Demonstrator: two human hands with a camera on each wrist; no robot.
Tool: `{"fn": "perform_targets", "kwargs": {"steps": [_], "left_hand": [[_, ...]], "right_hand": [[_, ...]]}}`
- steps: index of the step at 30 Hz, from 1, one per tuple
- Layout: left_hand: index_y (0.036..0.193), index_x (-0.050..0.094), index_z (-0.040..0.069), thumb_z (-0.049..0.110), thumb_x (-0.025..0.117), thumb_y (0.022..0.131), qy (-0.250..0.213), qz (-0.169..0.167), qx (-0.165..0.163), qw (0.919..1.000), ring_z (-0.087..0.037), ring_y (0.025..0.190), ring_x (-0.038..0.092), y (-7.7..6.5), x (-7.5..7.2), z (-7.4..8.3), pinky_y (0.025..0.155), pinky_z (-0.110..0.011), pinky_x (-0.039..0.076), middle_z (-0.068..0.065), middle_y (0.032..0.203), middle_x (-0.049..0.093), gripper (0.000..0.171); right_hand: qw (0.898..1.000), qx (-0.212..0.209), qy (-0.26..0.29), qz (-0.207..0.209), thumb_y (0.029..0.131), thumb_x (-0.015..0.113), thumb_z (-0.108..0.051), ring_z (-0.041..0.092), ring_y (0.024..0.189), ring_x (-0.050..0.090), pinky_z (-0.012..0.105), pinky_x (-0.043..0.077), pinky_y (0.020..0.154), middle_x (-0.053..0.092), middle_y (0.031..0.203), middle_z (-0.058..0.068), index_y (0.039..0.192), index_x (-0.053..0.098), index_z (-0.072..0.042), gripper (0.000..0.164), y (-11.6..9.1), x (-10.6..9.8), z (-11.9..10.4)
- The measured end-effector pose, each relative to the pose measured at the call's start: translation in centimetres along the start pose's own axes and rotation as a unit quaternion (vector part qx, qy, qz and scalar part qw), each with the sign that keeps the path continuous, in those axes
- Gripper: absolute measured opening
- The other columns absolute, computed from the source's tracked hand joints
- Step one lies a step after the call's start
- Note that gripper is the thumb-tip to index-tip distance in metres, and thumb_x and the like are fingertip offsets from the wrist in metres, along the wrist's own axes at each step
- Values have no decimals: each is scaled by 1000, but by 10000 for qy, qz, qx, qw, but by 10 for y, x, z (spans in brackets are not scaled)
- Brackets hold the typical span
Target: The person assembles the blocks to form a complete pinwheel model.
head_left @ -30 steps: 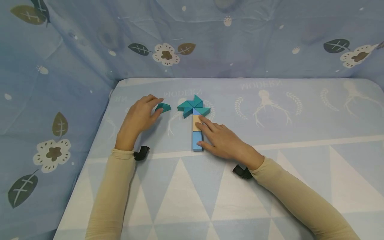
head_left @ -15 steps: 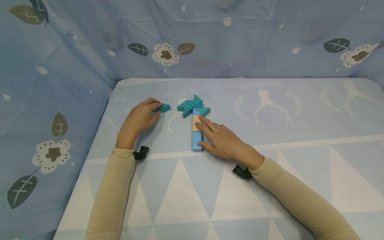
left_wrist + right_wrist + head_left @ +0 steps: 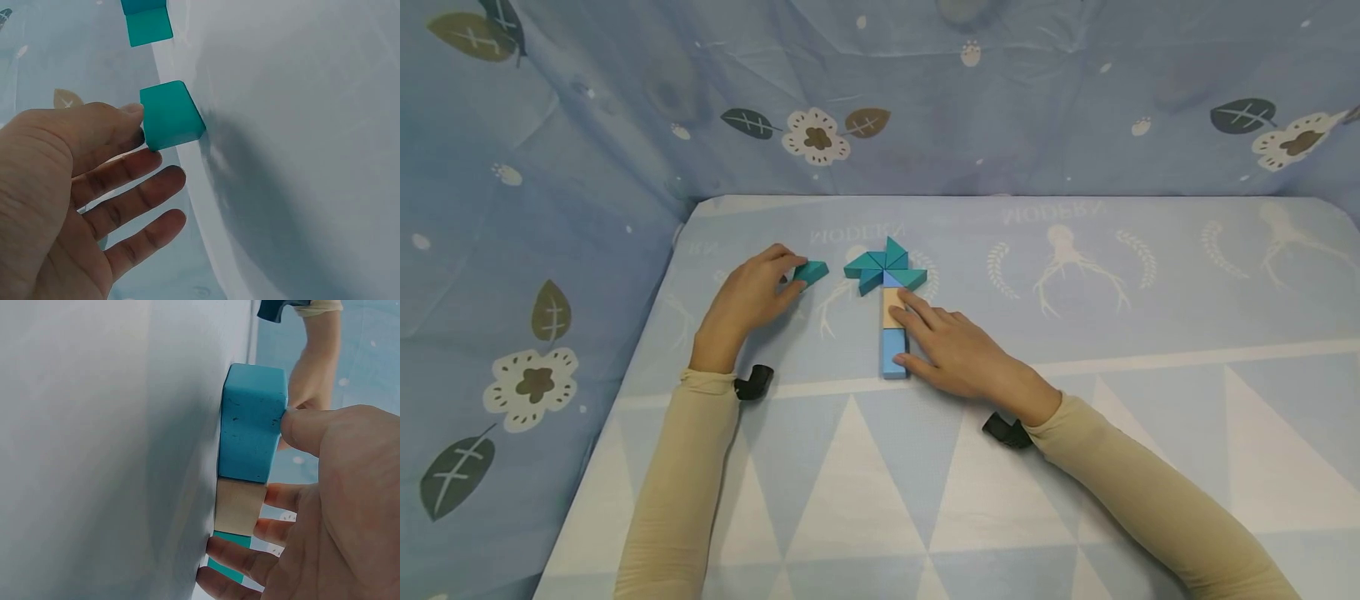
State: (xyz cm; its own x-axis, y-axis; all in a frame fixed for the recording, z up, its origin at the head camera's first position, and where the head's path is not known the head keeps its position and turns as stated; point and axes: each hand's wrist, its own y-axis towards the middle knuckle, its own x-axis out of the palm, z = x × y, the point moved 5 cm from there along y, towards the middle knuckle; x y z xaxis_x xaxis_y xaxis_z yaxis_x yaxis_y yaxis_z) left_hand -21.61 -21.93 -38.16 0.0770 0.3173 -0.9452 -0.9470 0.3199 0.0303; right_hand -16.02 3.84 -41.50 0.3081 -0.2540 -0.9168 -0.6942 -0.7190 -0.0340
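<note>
My left hand [image 3: 751,292] pinches a teal triangular block [image 3: 812,272] between thumb and fingers, left of the pinwheel. Close up in the left wrist view, that block shows as a teal face [image 3: 170,115], the other fingers spread below it. Several teal triangular blocks form a pinwheel [image 3: 877,265] on the table. Below it runs a straight column: a small blue triangle [image 3: 891,281], a beige block [image 3: 889,299] and a longer blue block [image 3: 892,347]. My right hand [image 3: 958,354] rests fingertips on the beige block and its thumb on the blue block [image 3: 252,434].
The table is covered with a pale blue and white patterned cloth [image 3: 985,500]. A blue curtain [image 3: 1000,100] with flowers and leaves rises behind the table and at the left. Black camera mounts [image 3: 754,382] sit on both wrists.
The left hand's fingers have settled on the teal triangular block, which has turned slightly. The right hand and the column have stayed in place.
</note>
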Motion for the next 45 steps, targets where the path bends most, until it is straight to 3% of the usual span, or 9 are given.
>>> {"fn": "perform_targets", "kwargs": {"steps": [9, 15, 20, 25, 36, 45], "left_hand": [[130, 61, -4, 9, 67, 92, -92, -478, -171, 9987, -31, 104, 60, 0, 2, 5, 87, -43, 52, -16, 118, 55, 40], [127, 63, -3, 11, 71, 90, -169, -539, -271, 9980, -29, 99, 59, -2, -2, 7, 84, -43, 51, -14, 115, 56, 41], [122, 68, 1, 15, 76, 85, -201, -811, -355, 9959, -28, 100, 62, -3, -5, 12, 83, -44, 53, -11, 112, 59, 40], [122, 68, 0, 15, 76, 86, -274, -997, -217, 9944, -30, 100, 63, -3, -3, 12, 85, -45, 53, -14, 113, 60, 40], [118, 70, 2, 13, 78, 83, -272, -1026, -17, 9944, -27, 99, 65, -5, -4, 18, 86, -43, 54, -10, 112, 62, 38], [114, 72, 2, 14, 81, 81, -345, -1432, 62, 9891, -28, 101, 66, -6, -4, 26, 85, -43, 54, -10, 114, 64, 36]], "right_hand": [[10000, -9, -1, 5, 102, 48, -44, 34, 139, 42, 53, 41, 107, 12, 165, 11, 155, 27, -10, 68, 0, -1, -1], [10000, -8, -21, 17, 101, 49, -45, 34, 139, 42, 53, 42, 106, 12, 165, 11, 155, 27, -10, 69, -1, -2, -2], [10000, -20, -15, 59, 101, 49, -45, 35, 138, 42, 53, 42, 105, 13, 165, 11, 155, 27, -9, 68, -1, -2, -1], [10000, -31, -8, 65, 101, 49, -44, 35, 138, 43, 53, 42, 105, 14, 164, 11, 155, 28, -9, 67, -1, -1, -1], [10000, -22, -16, 86, 101, 49, -44, 35, 137, 44, 53, 42, 105, 14, 164, 11, 155, 28, -9, 67, 0, -1, 0], [10000, -20, -8, 67, 101, 49, -45, 35, 138, 43, 53, 42, 105, 13, 165, 11, 155, 28, -10, 68, 0, -1, -1]]}}
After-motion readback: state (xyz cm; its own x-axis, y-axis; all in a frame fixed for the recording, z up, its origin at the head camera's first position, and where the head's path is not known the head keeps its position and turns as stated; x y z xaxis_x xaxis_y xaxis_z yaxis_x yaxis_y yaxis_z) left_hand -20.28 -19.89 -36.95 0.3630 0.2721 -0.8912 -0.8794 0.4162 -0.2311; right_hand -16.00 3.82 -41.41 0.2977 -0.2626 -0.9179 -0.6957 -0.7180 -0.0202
